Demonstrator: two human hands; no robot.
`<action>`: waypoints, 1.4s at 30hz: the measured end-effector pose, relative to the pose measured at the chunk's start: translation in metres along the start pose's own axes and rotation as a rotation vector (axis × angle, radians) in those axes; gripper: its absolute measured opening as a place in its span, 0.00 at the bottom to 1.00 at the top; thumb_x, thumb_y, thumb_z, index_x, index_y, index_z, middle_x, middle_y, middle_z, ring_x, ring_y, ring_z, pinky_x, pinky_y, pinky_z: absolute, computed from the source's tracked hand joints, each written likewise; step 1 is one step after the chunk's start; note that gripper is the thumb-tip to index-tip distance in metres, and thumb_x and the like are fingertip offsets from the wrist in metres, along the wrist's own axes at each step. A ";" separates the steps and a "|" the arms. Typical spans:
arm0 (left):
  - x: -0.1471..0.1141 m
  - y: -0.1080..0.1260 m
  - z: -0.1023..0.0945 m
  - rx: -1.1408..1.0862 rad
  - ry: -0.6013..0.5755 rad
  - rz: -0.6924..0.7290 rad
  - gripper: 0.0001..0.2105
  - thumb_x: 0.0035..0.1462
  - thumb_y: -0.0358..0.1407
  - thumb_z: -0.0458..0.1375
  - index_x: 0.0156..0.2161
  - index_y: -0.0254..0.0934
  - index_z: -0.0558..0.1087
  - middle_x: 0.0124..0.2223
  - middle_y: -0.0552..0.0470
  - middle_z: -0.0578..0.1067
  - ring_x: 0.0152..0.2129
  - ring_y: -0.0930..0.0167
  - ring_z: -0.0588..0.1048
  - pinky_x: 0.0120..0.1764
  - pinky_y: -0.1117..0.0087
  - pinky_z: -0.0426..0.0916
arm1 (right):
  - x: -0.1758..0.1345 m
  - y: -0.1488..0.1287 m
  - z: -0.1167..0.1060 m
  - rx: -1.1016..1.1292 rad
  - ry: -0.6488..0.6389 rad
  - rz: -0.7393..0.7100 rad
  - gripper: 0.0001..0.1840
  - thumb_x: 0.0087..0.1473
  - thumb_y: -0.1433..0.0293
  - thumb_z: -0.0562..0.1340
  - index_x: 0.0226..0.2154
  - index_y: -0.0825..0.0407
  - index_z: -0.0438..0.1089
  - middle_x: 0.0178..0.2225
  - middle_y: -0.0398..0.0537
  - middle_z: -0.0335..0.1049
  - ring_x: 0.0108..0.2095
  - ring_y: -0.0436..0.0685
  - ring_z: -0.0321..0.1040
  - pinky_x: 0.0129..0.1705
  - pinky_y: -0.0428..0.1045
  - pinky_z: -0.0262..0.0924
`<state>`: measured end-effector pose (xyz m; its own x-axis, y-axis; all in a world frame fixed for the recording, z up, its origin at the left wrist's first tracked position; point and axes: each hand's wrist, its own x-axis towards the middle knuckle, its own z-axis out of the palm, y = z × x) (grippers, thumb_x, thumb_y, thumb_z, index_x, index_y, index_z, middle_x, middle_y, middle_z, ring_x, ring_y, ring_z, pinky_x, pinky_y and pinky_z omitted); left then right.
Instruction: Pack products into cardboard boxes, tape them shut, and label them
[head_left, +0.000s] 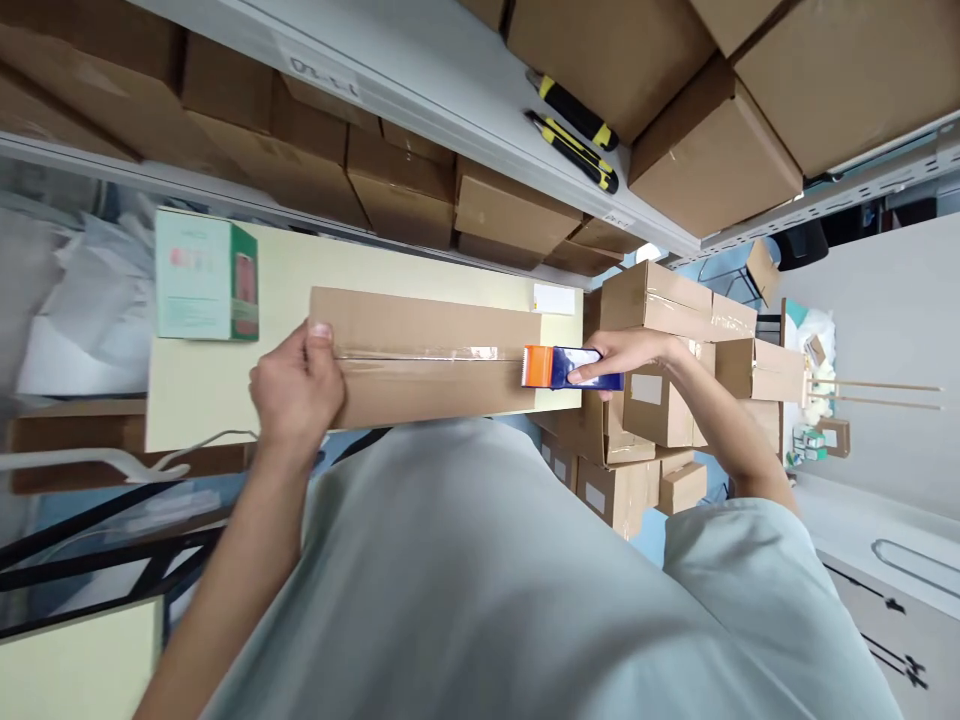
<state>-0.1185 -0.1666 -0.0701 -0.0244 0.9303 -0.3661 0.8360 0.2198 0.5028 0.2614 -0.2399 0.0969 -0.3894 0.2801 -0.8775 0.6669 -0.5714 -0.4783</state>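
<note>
A long brown cardboard box lies across the pale yellow table in front of me. Clear tape runs along the seam in the middle of its top. My left hand grips the box's left end, thumb on top and the other fingers curled at the side. At the right end, my right hand is closed around a tape dispenser with a dark blue body and an orange toothed head. The head sits at the box's right edge, in line with the seam.
A green and white box stands at the table's left, near crumpled white bags. Two yellow-black utility knives lie on the grey shelf above. Cardboard boxes are stacked right of the table. A white label lies behind the box.
</note>
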 end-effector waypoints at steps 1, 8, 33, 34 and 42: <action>0.000 0.001 0.000 -0.021 0.015 0.002 0.17 0.76 0.39 0.52 0.45 0.33 0.82 0.30 0.51 0.71 0.29 0.67 0.62 0.36 0.67 0.53 | 0.000 0.004 -0.001 -0.004 0.001 -0.001 0.37 0.54 0.34 0.73 0.29 0.53 0.79 0.23 0.43 0.78 0.24 0.50 0.70 0.32 0.47 0.63; -0.003 0.011 -0.002 -0.146 0.054 -0.047 0.21 0.73 0.33 0.54 0.25 0.41 0.59 0.22 0.60 0.55 0.27 0.71 0.57 0.33 0.70 0.51 | -0.018 0.039 -0.016 -0.013 0.043 0.054 0.38 0.52 0.33 0.74 0.30 0.54 0.80 0.22 0.44 0.78 0.23 0.51 0.70 0.31 0.47 0.61; -0.003 0.012 0.013 -0.032 0.167 -0.129 0.18 0.66 0.39 0.54 0.24 0.40 0.58 0.24 0.58 0.54 0.28 0.71 0.59 0.32 0.70 0.52 | 0.021 0.108 -0.052 0.000 -0.037 -0.033 0.37 0.48 0.34 0.77 0.30 0.52 0.77 0.24 0.44 0.80 0.27 0.53 0.77 0.33 0.47 0.66; -0.002 0.009 0.014 -0.026 0.167 -0.123 0.18 0.66 0.40 0.54 0.24 0.40 0.58 0.24 0.58 0.54 0.28 0.71 0.59 0.32 0.70 0.52 | 0.024 0.111 -0.052 0.014 -0.038 -0.032 0.37 0.47 0.35 0.77 0.31 0.52 0.77 0.24 0.43 0.80 0.27 0.53 0.77 0.33 0.47 0.66; 0.005 -0.009 0.023 -0.011 0.188 -0.077 0.16 0.66 0.42 0.53 0.26 0.41 0.59 0.26 0.57 0.57 0.28 0.71 0.60 0.33 0.69 0.54 | 0.029 0.128 -0.058 0.037 -0.082 -0.062 0.37 0.46 0.35 0.78 0.33 0.52 0.77 0.25 0.42 0.80 0.27 0.53 0.77 0.34 0.47 0.66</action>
<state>-0.1135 -0.1708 -0.0938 -0.1912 0.9488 -0.2516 0.8216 0.2949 0.4879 0.3721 -0.2597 0.0081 -0.4803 0.2527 -0.8399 0.6166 -0.5838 -0.5282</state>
